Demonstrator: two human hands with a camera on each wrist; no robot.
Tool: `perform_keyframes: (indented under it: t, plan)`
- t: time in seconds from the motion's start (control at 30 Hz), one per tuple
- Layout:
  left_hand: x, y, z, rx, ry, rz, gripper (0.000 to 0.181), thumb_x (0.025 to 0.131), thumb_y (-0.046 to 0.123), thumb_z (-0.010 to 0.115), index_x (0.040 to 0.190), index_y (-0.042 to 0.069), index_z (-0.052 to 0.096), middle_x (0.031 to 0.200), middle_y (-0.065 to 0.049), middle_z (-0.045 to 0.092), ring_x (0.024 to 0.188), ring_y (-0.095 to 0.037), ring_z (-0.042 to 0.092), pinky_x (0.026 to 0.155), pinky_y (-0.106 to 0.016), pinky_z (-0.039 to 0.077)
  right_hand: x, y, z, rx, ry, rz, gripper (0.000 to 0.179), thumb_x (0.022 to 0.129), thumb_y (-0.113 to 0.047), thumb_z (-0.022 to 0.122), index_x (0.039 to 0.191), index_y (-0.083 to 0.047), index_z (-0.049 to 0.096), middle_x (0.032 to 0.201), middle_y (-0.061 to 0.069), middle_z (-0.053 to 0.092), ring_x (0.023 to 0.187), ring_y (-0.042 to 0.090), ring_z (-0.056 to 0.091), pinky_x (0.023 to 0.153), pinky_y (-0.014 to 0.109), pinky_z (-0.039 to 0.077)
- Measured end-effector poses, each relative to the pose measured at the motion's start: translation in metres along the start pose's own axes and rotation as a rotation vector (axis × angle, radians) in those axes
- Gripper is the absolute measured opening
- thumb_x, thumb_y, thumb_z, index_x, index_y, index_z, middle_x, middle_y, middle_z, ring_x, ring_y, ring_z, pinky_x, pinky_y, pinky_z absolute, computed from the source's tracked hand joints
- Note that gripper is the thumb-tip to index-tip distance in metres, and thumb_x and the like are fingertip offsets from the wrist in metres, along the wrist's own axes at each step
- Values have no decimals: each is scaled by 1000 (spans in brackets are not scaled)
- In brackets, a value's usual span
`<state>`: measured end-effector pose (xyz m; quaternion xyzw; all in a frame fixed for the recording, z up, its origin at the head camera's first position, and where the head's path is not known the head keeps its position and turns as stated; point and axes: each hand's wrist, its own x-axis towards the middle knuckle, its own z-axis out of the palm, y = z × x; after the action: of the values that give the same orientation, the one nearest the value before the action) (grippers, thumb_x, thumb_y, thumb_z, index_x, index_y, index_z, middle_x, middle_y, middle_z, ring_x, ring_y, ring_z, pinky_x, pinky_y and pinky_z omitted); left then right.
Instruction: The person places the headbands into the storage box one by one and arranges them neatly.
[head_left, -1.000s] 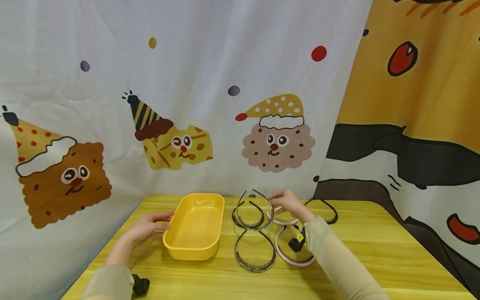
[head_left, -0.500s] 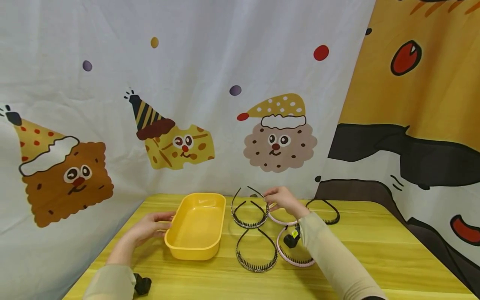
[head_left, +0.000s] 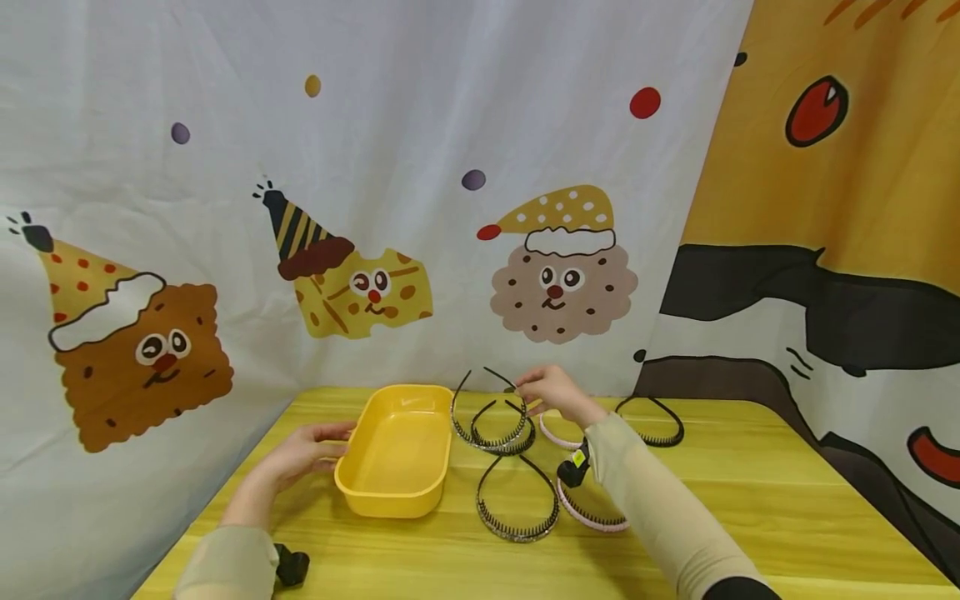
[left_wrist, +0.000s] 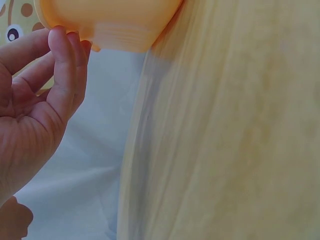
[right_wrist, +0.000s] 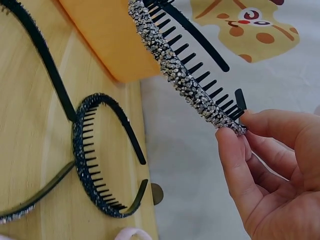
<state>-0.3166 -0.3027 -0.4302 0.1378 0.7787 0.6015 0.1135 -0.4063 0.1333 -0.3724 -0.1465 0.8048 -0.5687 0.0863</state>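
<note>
Head view: noted, nearest of all, the left sleeve (head_left: 228, 562) and, beside it, a black wrist device (head_left: 292, 567). A little farther, on the wooden table (head_left: 750, 492), found a front glitter headband (head_left: 517, 536) and, to the right, a near pink headband (head_left: 603, 526), partly covered by the right arm. Then came to the yellow tray (head_left: 390, 504), standing on the left part of the table, and to the left hand (head_left: 303, 454), loosely extended, with fingertips against the tray's outer wall and not wrapped round it. Beyond, saw the right hand (head_left: 553, 390) pinching the silver headband (right_wrist: 175, 70) between thumb and fingers, raised above the table. Compared with one second ago, saw this headband shifted leftward, past the dark headband (head_left: 529, 442), to just beside the tray's right rim; could not tell about touching. Judged from this the gap to the tray as almost closed, with the grip not yet loosened. At the right wrist, noticed a small yellow label (head_left: 578, 457), too small for reading. Farther, found a far pink headband (head_left: 553, 437) and a black headband (head_left: 663, 442). On the curtain (head_left: 390, 125) behind, met only cartoon prints; read no brand or letters.
</note>
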Motion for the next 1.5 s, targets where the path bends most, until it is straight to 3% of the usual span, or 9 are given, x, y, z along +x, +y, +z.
perform_keyframes:
  t: [0.17, 0.33, 0.57, 0.8, 0.97, 1.23, 1.5]
  plan:
    - [0, 0, 0, -7, 2, 2, 59, 98, 10, 57, 145, -15, 29, 142, -36, 35, 112, -32, 59, 88, -40, 53, 1, -9, 7, -11, -27, 0, 25, 92, -4, 62, 113, 8, 65, 104, 22, 63, 90, 40, 60, 76, 48, 56]
    - [-1, 1, 1, -2, 1, 2, 59, 99, 11, 56, 145, -14, 29, 142, -35, 36, 113, -34, 58, 88, -41, 53, 5, -14, 13, -26, -41, -3, 24, 92, -5, 63, 112, 7, 66, 106, 22, 63, 83, 29, 62, 74, 44, 58]
    - [-1, 3, 1, -1, 0, -2, 62, 98, 14, 59, 145, -13, 30, 141, -35, 38, 111, -30, 60, 89, -41, 53, 11, -17, 22, -26, -54, -13, 24, 93, -4, 62, 113, 8, 65, 104, 20, 63, 76, 20, 60, 79, 49, 55]
    - [-2, 5, 2, -4, 5, -5, 61, 98, 14, 59, 145, -13, 31, 140, -34, 39, 111, -31, 60, 88, -42, 53, 12, -22, 32, -6, -54, 0, 23, 93, -3, 61, 113, 8, 66, 107, 25, 61, 76, 25, 61, 70, 39, 58]
    - [-2, 6, 2, -1, 7, -8, 62, 97, 15, 60, 145, -12, 31, 140, -33, 40, 111, -30, 60, 89, -42, 53, 16, -22, 38, -7, -61, -14, 22, 93, -3, 62, 111, 8, 66, 108, 26, 61, 83, 31, 62, 70, 39, 58]
    - [-3, 6, 2, 1, 0, 1, 60, 98, 12, 57, 145, -13, 30, 140, -34, 39, 112, -32, 59, 89, -44, 52, 22, -26, 48, 5, -63, -14, 23, 91, -4, 64, 111, 8, 66, 97, 17, 65, 73, 21, 61, 69, 40, 58]
    - [-2, 3, 2, -9, 7, -5, 60, 98, 12, 58, 145, -13, 30, 140, -34, 39, 110, -30, 60, 88, -41, 53, 23, -34, 57, 77, -91, 6, 26, 91, -4, 65, 113, 9, 65, 97, 16, 65, 75, 23, 60, 73, 43, 58]
